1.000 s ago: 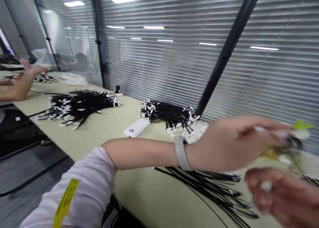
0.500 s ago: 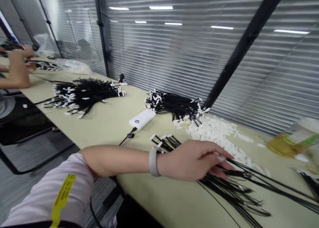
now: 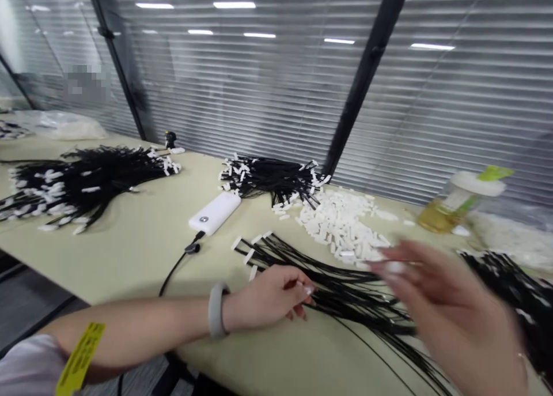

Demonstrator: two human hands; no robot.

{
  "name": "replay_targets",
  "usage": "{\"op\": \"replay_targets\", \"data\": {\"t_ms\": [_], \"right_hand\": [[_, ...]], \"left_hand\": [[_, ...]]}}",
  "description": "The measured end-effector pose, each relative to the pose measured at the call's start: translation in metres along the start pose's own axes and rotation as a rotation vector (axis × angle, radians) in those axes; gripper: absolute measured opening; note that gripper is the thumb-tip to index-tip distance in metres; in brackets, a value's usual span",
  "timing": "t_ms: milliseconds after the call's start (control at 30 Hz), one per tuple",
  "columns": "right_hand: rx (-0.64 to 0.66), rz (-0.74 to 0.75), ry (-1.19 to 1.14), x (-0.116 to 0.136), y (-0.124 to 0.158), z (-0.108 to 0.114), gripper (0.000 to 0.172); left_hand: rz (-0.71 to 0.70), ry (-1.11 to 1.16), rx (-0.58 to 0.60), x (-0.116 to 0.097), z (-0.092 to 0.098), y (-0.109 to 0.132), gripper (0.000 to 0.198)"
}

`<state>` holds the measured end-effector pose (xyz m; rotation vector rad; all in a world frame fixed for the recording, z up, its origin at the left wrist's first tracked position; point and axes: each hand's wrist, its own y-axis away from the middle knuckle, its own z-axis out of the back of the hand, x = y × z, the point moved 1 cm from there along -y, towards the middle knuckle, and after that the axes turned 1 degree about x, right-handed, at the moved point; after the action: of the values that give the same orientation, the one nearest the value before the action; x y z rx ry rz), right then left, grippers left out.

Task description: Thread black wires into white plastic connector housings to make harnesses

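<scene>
Left hand point(image 3: 274, 295) curled at black cables point(image 3: 360, 315), right hand point(image 3: 453, 309) blurred beside white pieces point(image 3: 339, 220), cannot tell whether either grips anything

A white power bank point(image 3: 215, 213) lies on the tabletop point(image 3: 142, 252), a black cord point(image 3: 171, 269) running from its near end. Behind it, a small black object point(image 3: 170, 139) stands near a dark post point(image 3: 116, 56). A clear plastic bag point(image 3: 69, 125) lies far left. Rightward, a clear container point(image 3: 443, 211) holds yellowish liquid. Grey blinds point(image 3: 242, 90) line the back, with light reflections point(image 3: 234, 5) across them.
</scene>
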<state>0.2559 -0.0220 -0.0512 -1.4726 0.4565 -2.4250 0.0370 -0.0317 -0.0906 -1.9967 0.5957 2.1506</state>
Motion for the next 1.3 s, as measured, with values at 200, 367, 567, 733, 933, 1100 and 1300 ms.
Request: {"op": "replay_targets", "data": {"t_ms": [200,367,567,733,933,1100,1300], "right_hand": [[0.341,-0.158,-0.138,0.001,-0.003,-0.076,0.026],[0.353,-0.096,-0.233,-0.001,-0.002,-0.072,0.022],[0.436,-0.222,-0.49,-0.011,0.002,-0.068,0.023],[0.534,-0.241,-0.399,-0.014,-0.004,-0.062,0.014],[0.537,-0.249,-0.43,-0.015,-0.004,-0.059,0.01],[0.564,-0.163,-0.39,-0.012,0.001,-0.057,0.012],[0.58,0.115,-0.21,-0.009,0.001,-0.051,0.024]], "left_hand": [[-0.033,0.196,0.033,0.011,-0.016,0.004,0.015],[0.049,0.264,-0.002,0.016,-0.023,0.009,0.017],[0.026,0.274,-0.009,0.016,-0.022,0.009,0.019],[0.095,0.231,-0.023,0.016,-0.017,0.009,0.023],[0.073,0.22,0.005,0.02,-0.017,0.009,0.019],[0.071,0.172,0.018,0.019,-0.019,0.009,0.023],[0.074,0.093,0.044,0.016,-0.018,0.011,0.023]]}}
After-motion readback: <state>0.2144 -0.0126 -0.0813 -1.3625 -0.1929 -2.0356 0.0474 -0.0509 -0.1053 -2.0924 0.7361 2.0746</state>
